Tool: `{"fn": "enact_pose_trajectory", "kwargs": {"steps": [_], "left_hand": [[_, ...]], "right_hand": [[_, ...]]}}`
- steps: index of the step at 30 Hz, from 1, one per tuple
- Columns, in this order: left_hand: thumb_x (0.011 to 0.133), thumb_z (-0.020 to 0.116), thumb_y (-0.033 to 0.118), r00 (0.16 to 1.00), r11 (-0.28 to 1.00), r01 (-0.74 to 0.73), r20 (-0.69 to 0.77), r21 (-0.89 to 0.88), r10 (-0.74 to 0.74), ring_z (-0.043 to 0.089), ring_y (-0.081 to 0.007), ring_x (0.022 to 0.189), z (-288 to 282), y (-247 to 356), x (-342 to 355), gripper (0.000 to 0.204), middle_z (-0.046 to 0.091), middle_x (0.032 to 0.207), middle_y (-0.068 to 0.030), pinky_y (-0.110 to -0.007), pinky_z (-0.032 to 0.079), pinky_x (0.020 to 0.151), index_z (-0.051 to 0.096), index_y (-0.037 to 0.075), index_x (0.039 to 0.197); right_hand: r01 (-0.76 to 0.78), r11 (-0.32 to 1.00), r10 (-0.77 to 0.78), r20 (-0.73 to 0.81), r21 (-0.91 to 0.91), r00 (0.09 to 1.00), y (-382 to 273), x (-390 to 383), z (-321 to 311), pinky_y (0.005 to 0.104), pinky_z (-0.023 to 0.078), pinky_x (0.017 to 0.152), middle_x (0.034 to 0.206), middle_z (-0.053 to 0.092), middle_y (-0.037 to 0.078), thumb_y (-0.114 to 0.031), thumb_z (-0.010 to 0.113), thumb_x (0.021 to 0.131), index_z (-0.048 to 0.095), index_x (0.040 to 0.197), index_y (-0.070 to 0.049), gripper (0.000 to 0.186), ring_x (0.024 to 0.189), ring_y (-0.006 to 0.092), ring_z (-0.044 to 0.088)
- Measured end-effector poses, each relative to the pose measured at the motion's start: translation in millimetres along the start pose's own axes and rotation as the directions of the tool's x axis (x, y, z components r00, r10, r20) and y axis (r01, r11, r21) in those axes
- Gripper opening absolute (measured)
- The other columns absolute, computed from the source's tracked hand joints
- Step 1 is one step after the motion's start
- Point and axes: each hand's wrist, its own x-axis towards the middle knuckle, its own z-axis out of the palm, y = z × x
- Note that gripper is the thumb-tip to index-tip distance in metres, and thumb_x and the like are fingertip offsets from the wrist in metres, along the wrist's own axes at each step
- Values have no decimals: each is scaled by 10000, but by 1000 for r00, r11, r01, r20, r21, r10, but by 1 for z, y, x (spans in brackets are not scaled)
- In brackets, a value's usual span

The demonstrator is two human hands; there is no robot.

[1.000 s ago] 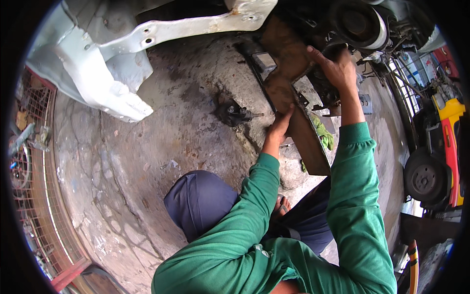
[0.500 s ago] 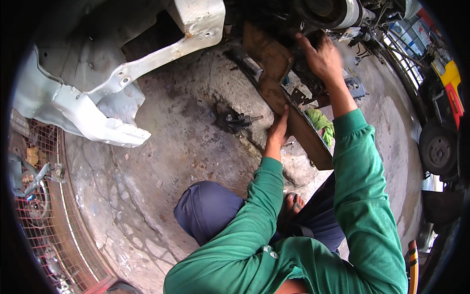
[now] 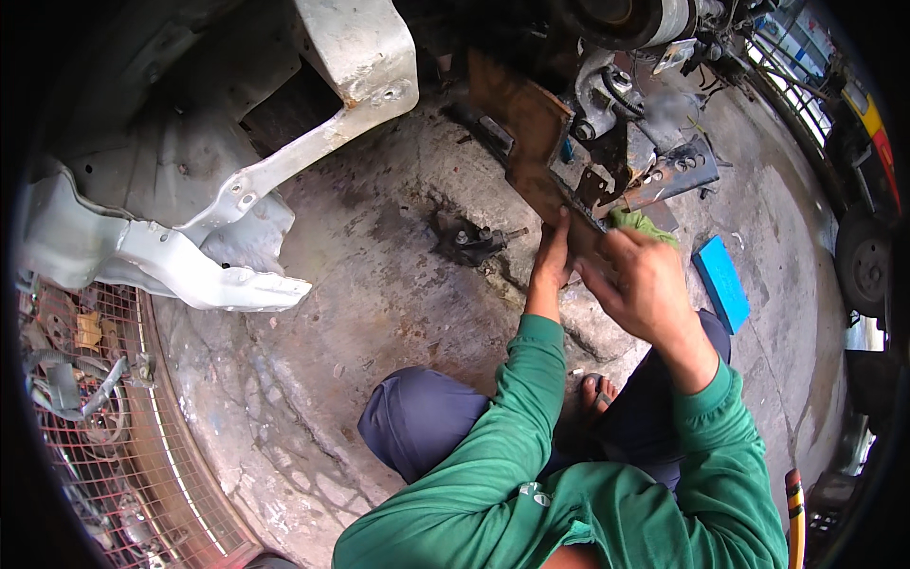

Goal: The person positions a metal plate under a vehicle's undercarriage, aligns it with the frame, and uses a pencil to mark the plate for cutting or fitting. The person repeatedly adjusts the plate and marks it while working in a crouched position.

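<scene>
**Both my hands are at one brown metal piece**

The largest thing under me is the stained concrete floor [image 3: 313,379], with cracks on its left part. Over it, at the upper left, stands a white metal panel [image 3: 204,266] with small holes in its arm. Below this panel, along the left side, is a reddish wire mesh [image 3: 123,398], with assorted parts behind it.

Next in size is the brown metal piece [image 3: 536,142], long and stepped in shape. It lies in front of me, slanting from the upper middle down toward my hands. My right hand [image 3: 649,289] is at its lower part, the back of the hand turned up and the fingers bent; whether they are clamped on the metal, I cannot tell. My left hand [image 3: 550,261] is clamped on the left edge, the thumb flat on the face and the other fingers hidden behind.

To the right of the piece is a bracket [image 3: 673,175] with a row of holes. Smaller are the bright blue block [image 3: 722,283] on the floor near my right wrist, the dark mechanical part [image 3: 466,242] left of the piece, and a green cloth [image 3: 645,225] just beyond my right knuckles.
</scene>
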Motion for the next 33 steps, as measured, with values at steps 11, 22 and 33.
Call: {"fn": "enact_pose_trajectory", "kwargs": {"steps": [11,22,33], "left_hand": [[924,584,773,993,992,119,9,-28,-119,586,-303,1266,-13,8,12,910,550,1413,-126,-569,505,1032,366,129,1530],[1046,436,675,709,647,-443,-199,620,676,382,-331,1489,-8,126,49,912,378,1626,-241,-385,309,1207,330,-48,1592],[1053,415,684,658,721,-557,-310,412,686,558,-225,571,-47,150,77,759,546,575,-73,-356,508,917,602,68,651]], "right_hand": [[-449,886,414,237,119,879,87,-3,74,527,537,710,793,675,286,-328,738,857,707,852,23,352,798,483,684],[-427,868,370,243,254,897,87,-17,79,546,564,758,827,703,258,-271,784,856,727,869,-13,265,832,470,698],[-252,956,185,359,151,915,70,-10,79,539,589,740,825,732,244,-152,628,853,710,867,-4,170,789,447,731]]}}
